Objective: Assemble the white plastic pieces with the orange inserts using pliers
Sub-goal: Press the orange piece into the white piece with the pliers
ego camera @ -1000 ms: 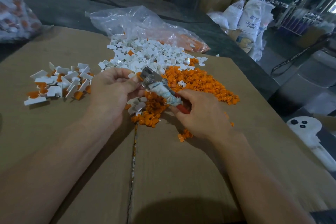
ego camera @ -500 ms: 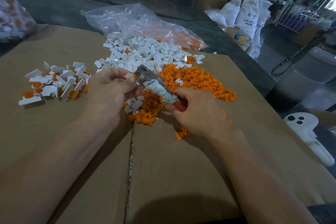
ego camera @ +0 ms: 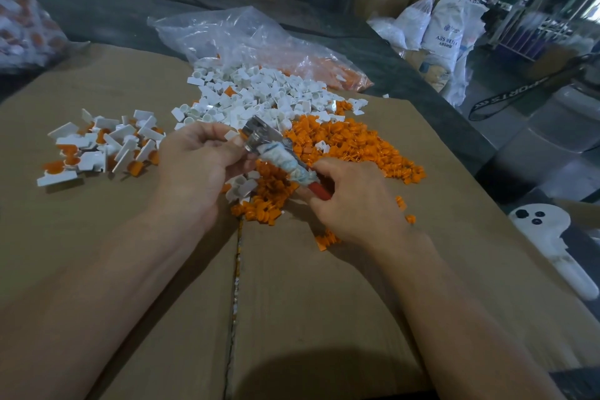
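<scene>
White plastic piece pinched by left hand, just left of pliers; pliers slant down-right into right hand, grip wrapped round handles.

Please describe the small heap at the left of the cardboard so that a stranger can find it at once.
Start from the brown cardboard sheet, where three heaps lie. The small heap sits alone to the left of the left hand. Unlike the white heap and the orange heap, it mixes larger flat white pieces with orange parts.
</scene>
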### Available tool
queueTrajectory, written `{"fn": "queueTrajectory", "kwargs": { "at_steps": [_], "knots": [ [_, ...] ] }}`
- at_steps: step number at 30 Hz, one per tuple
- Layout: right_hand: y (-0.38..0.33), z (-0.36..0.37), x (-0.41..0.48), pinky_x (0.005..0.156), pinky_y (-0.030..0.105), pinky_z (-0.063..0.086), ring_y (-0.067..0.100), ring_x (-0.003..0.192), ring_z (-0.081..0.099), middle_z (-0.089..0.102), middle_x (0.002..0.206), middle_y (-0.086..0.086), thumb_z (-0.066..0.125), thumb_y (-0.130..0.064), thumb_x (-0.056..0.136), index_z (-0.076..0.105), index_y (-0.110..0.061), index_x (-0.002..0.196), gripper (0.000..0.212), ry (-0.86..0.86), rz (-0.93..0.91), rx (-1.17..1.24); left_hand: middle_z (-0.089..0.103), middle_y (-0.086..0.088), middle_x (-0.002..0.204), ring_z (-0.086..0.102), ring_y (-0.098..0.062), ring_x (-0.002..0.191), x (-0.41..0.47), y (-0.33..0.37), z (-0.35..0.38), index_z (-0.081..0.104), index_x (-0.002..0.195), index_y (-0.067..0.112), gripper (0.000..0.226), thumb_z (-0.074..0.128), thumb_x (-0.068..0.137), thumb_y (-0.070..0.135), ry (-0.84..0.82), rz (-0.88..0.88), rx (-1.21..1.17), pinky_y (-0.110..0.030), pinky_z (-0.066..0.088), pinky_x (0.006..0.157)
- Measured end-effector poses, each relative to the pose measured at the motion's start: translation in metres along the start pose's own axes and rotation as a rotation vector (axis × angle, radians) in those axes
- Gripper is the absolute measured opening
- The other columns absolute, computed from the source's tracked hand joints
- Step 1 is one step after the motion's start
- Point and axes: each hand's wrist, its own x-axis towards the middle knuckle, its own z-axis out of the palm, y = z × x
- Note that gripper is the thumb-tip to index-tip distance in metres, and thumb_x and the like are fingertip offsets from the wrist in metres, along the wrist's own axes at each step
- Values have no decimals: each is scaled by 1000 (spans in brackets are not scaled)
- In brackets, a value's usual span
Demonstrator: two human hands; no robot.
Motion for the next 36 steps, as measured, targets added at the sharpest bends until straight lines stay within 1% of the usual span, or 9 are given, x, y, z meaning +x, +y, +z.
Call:
{"fn": "queueTrajectory", "kwargs": {
  "at_steps": [4,9,14,19,21,23,29,33,36],
  "knots": [
    [2,0,0,57,31,40,14,65,50,59,76,0,59,-29,86,60,-15,90,15,-15,-20,34,62,2,47,61,-13,46,-1,-1,2,52,69,8,24,57,82,-11,14,82,-15,-20,51,47],
    [3,-1,0,67,34,44,14,76,51,58,88,0,58,-28,86,58,-17,100,18,-77,-22,95,62,4,46,63,-11,48,0,-2,2,52,71,9,22,58,82,-9,5,106,-26,-18,51,48],
    [3,-3,-1,67,31,43,13,77,51,59,89,0,60,-26,85,58,-18,102,19,-104,-18,137,61,6,46,64,-10,49,1,-2,2,52,71,11,24,57,83,-9,9,101,-30,-17,51,47],
    [0,-4,-1,67,40,48,16,74,55,62,86,1,64,-34,84,60,-17,101,25,-51,3,134,62,5,49,65,-11,51,0,-1,2,52,69,9,25,56,83,-11,0,67,-32,-19,53,50],
    [-3,-3,0,67,41,49,18,75,57,63,85,1,65,-35,83,61,-17,101,26,-29,16,123,65,2,54,67,-13,54,-1,-1,1,54,66,11,28,55,83,-11,4,34,-35,-27,55,53],
    [-5,-2,0,67,41,50,19,75,57,63,85,2,66,-36,82,60,-17,100,27,-27,21,84,67,-1,59,67,-16,56,0,-1,0,55,64,14,31,54,82,-12,17,-14,-54,-35,56,60],
    [-6,-1,-1,65,38,50,17,74,58,64,84,0,65,-37,83,61,-17,102,28,-6,19,72,67,-4,67,67,-17,56,0,0,-1,54,63,14,32,55,81,-13,23,-26,-32,-37,55,61],
    [-3,0,-1,66,33,47,12,75,56,63,86,-4,64,-41,82,62,-20,104,30,10,10,77,66,2,56,66,-13,53,1,2,0,53,67,10,26,57,82,-12,16,18,6,-20,53,51],
    [4,-2,1,72,28,44,11,87,55,62,96,-5,67,-44,77,60,-24,113,42,103,50,69,66,-3,66,64,-10,52,6,6,-4,54,80,13,21,60,82,-7,36,68,83,-18,50,50]
  ]
}}
